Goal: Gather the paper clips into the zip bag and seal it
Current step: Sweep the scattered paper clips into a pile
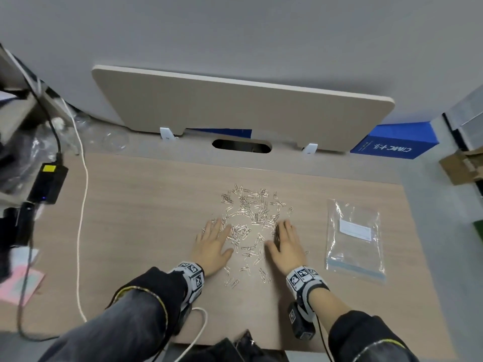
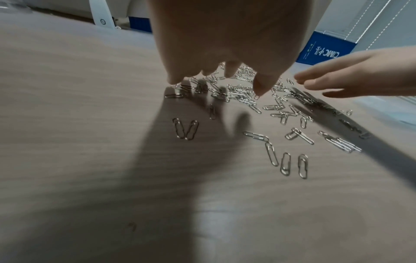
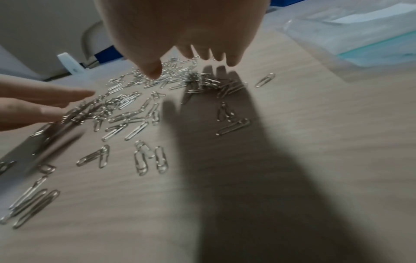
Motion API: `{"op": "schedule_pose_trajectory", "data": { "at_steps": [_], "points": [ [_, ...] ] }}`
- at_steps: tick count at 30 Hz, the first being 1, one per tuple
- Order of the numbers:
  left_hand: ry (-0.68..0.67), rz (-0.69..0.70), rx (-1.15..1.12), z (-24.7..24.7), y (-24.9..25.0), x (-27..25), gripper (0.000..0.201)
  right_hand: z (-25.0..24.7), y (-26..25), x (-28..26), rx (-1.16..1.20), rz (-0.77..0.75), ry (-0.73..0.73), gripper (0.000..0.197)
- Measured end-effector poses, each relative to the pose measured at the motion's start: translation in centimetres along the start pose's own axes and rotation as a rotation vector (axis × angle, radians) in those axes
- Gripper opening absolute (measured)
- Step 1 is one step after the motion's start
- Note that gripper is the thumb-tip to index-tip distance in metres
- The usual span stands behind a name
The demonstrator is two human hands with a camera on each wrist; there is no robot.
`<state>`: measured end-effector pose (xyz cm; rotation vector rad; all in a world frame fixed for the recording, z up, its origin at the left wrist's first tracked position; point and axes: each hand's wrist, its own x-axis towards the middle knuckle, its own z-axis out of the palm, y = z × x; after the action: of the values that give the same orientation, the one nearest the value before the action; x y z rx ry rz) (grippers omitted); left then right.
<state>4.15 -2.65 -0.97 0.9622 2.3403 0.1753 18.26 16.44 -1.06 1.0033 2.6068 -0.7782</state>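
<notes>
Several silver paper clips (image 1: 249,218) lie scattered across the middle of the wooden desk (image 1: 146,205). My left hand (image 1: 213,242) hovers palm down just above the desk at the left edge of the scatter, fingers straight and spread. At the right edge my right hand (image 1: 286,244) hovers the same way, holding nothing. In the wrist views loose clips (image 2: 243,96) (image 3: 126,113) lie between the two hands, whose shadows fall on the desk. A clear zip bag (image 1: 354,240) with a white label and a blue strip lies flat to the right of my right hand, apart from it.
A beige divider panel (image 1: 240,111) stands along the desk's back edge, with a cable slot (image 1: 241,146) in front of it. A blue box (image 1: 392,143) sits at the back right. A black power adapter (image 1: 48,182) and a white cable (image 1: 82,218) lie at the left.
</notes>
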Motion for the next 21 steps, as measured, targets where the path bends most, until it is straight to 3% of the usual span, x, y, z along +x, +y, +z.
{"op": "schedule_pose_trajectory", "data": {
  "at_steps": [5, 13, 15, 18, 21],
  "points": [
    [0.037, -0.189, -0.055, 0.6, 0.7, -0.1, 0.075, 0.0, 1.7, -1.0, -0.021, 0.189, 0.027, 0.073],
    [-0.097, -0.029, -0.052, 1.7, 2.3, -1.4, 0.079, 1.4, -0.7, -2.6, 0.029, -0.002, -0.135, 0.079],
    [-0.086, -0.016, -0.071, 0.9, 2.3, -1.2, 0.072, 0.6, 0.3, -2.5, 0.096, 0.020, -0.111, 0.073],
    [0.052, -0.047, -0.109, 0.1, 1.9, -1.4, 0.056, -1.1, 2.2, -3.0, 0.139, 0.110, 0.078, 0.047],
    [0.204, -0.129, -0.075, -0.1, 2.2, -1.9, 0.039, -2.1, 4.3, -3.6, 0.211, 0.326, 0.172, 0.024]
  ]
}}
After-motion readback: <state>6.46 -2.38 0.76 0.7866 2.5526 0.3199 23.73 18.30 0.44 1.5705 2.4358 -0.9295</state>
